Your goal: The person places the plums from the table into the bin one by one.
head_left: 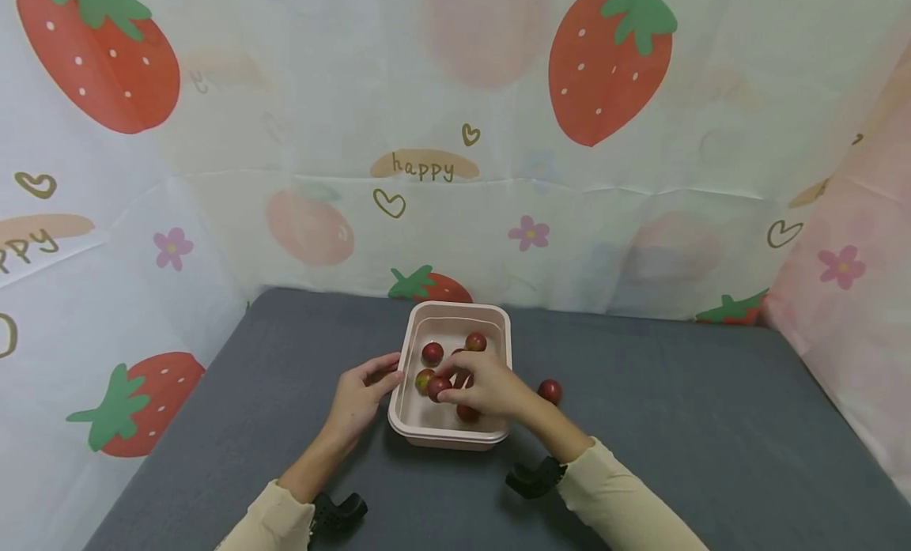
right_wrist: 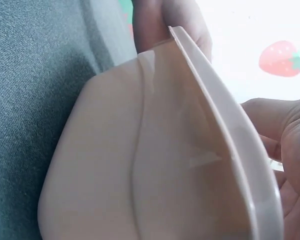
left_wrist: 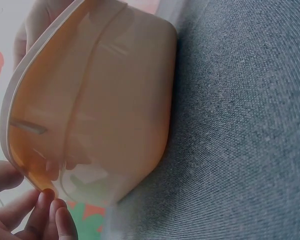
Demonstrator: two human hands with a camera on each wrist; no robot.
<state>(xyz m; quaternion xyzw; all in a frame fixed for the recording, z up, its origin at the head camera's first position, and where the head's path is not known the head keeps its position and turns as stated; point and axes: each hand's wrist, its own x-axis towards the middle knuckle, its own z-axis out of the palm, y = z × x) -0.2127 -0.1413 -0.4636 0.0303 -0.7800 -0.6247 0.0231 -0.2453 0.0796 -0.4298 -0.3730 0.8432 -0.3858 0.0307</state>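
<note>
A pale pink plastic container (head_left: 450, 439) stands on the grey cloth, with several small dark-red plums inside. My left hand (head_left: 358, 397) holds its left rim, thumb at the edge and fingers (left_wrist: 40, 212) under the lip in the left wrist view. Over the container, my right hand (head_left: 487, 383) pinches a red plum (head_left: 439, 389) between thumb and fingers. Beside that fruit lies a yellowish-green and red plum (head_left: 424, 380). Other plums inside include one at the left (head_left: 432, 353) and one at the back (head_left: 476, 342); the right hand partly hides some.
One plum (head_left: 550, 390) lies on the grey cloth (head_left: 676, 424) right of the container, behind the right forearm. A white curtain (head_left: 441, 235) printed with strawberries hangs behind the table and at both sides. Black wrist mounts (head_left: 535, 478) sit below both wrists.
</note>
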